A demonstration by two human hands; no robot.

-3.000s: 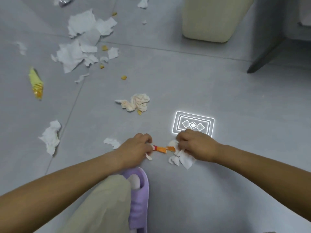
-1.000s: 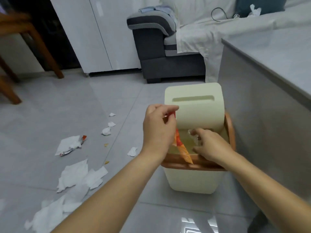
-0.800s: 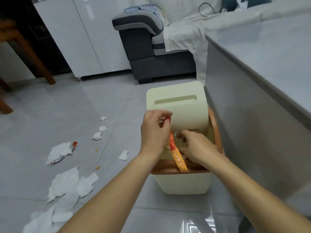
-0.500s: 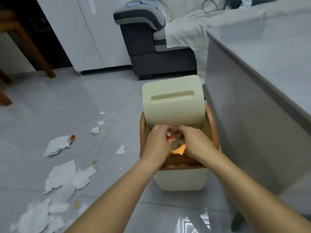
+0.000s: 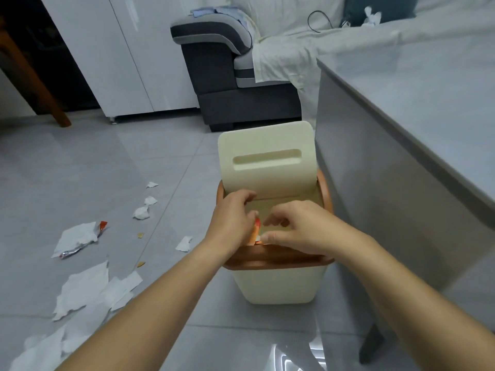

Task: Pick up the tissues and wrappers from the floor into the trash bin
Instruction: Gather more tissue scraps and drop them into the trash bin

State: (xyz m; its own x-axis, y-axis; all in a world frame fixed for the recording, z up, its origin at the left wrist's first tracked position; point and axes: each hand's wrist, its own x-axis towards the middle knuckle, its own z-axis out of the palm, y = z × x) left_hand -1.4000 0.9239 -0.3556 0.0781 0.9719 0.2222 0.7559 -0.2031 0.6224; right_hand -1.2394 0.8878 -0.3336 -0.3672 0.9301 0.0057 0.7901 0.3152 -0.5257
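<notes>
1. The trash bin [image 5: 278, 285] is smooth, matt cream plastic; its rim [image 5: 267, 259] is glossy brown.
2. The floor [image 5: 80, 167] around the bin is glossy grey tile.
3. The tissues [image 5: 88, 287] left of the bin are creased white paper.
4. The orange wrapper [image 5: 254, 234] at the bin's mouth is shiny film.

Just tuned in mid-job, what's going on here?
A person is bent over the cream trash bin, whose lid stands open. Both hands are over its mouth: the left hand pinches an orange wrapper just inside the rim, and the right hand hangs beside it, fingers loosely curled, with nothing visible in it. Torn tissues and a silver wrapper lie on the floor to the left, not yet collected.
</notes>
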